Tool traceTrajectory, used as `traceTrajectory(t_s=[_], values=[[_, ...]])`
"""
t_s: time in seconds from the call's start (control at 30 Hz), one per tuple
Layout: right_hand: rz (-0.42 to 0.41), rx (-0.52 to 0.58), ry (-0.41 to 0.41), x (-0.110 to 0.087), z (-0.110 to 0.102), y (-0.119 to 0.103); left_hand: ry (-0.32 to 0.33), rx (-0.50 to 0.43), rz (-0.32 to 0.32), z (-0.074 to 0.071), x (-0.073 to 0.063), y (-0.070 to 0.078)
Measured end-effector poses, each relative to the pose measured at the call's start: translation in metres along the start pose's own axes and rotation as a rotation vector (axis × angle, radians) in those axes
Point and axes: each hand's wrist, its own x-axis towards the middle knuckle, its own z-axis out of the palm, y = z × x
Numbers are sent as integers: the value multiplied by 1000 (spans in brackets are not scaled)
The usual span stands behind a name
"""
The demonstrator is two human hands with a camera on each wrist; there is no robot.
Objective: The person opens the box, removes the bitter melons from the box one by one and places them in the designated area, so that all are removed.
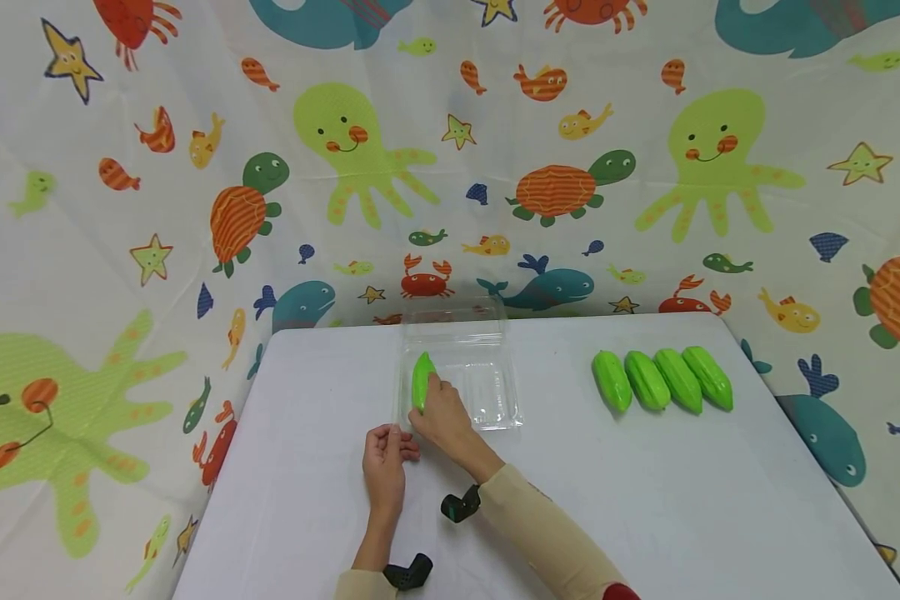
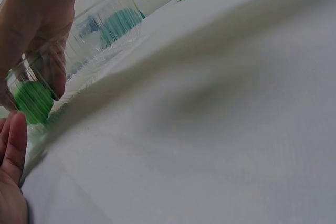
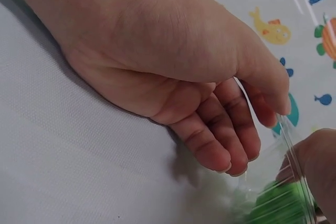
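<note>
My right hand [image 1: 444, 417] grips a glossy green ridged star fruit [image 1: 422, 375] at the left side of a clear plastic container [image 1: 515, 392]. The fruit points away from me, its near part covered by the fingers. At the container's near left corner my left hand [image 1: 385, 467] pinches the rim between thumb and index finger, its other fingers loosely bent. In the right wrist view the left hand [image 3: 184, 66] fills the middle, with the star fruit [image 3: 281, 203] behind the clear wall. The left wrist view has the right hand [image 2: 44, 30] reaching down over the container wall.
Several more green star fruits [image 1: 648, 379] lie in a row on the white table [image 1: 330, 375] to the right. The container's clear lid [image 1: 453, 312] stands open at the back, near a cloth [image 1: 435, 183] printed with sea animals.
</note>
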Motion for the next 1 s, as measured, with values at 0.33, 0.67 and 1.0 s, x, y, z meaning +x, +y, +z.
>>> traceTrajectory(t_s=[0.33,0.67,1.0], values=[[-16,14,37,-2,-3,6,3,-3,14,1,-1,-3],[21,55,71,-5,-6,11,0,-13,12,1,-2,-5],[12,128,103,-10,-15,15,-11,-23,-1,5,-13,26]])
